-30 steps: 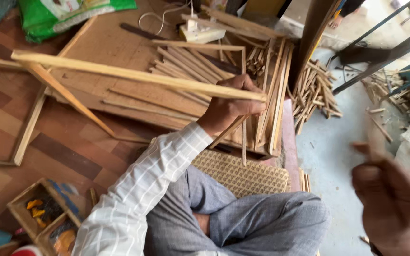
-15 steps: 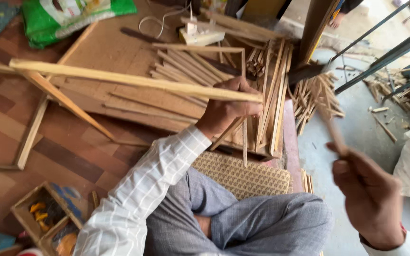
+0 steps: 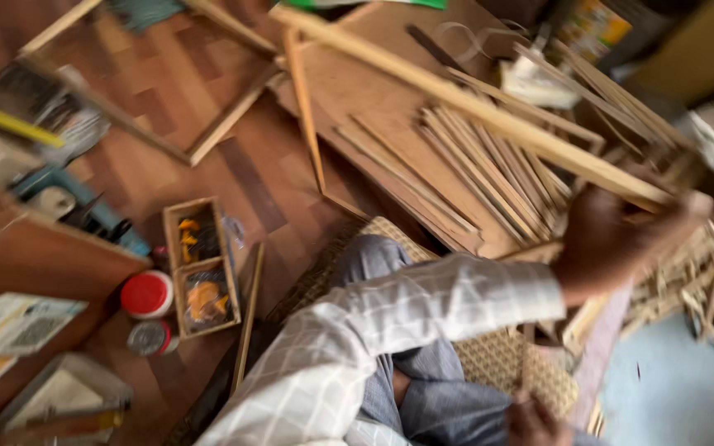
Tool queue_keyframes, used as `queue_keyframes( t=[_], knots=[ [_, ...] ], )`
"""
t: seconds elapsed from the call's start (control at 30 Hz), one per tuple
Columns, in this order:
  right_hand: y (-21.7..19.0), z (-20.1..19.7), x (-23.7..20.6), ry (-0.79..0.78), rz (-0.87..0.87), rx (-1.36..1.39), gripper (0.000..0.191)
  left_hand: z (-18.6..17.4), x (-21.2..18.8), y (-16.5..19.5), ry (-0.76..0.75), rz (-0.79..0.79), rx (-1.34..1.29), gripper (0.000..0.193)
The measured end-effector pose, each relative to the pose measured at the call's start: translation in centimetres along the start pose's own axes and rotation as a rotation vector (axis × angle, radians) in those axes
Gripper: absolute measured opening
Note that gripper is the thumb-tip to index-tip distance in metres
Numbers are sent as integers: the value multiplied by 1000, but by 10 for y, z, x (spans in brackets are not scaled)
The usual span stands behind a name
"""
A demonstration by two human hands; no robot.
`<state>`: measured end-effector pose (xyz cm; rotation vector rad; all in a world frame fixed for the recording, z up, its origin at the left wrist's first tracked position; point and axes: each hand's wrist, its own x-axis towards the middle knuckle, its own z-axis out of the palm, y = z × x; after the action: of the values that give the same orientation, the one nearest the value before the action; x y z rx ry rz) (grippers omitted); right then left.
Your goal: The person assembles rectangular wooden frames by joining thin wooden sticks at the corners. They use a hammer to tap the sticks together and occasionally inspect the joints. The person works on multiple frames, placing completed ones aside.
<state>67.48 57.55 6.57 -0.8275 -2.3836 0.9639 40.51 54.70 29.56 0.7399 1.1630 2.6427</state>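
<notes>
Left hand [image 3: 613, 248] at right of frame, fingers closed on long wooden strip [image 3: 473, 107], steadying it over loose sticks [image 3: 489, 173]; right hand [image 3: 535, 421] at bottom edge, grip unclear

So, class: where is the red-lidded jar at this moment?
In the head view, the red-lidded jar stands on the wooden floor at lower left, right beside the small wooden box and above a grey-lidded jar.
</notes>
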Motion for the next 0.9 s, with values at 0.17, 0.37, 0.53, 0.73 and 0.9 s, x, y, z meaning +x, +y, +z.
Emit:
queue_keyframes(
  t=[0.17,0.37,0.53,0.73,0.9],
  knots=[
    [55,71,-24,-273,787,469,33,14,7,0,-36,38,-8,27],
    [45,84,-15,-396,759,436,41,18,-14,-35,-155,63,75,27],
    [44,82,-17,-397,846,409,43,15,-20,-38,-403,106,517,28],
    [60,82,-14,-449,800,325,43,-123,-3,-6,-513,61,892,56],
    [76,92,-3,-374,963,198,45,-343,21,26,-9,355,1267,37]
  ],
)
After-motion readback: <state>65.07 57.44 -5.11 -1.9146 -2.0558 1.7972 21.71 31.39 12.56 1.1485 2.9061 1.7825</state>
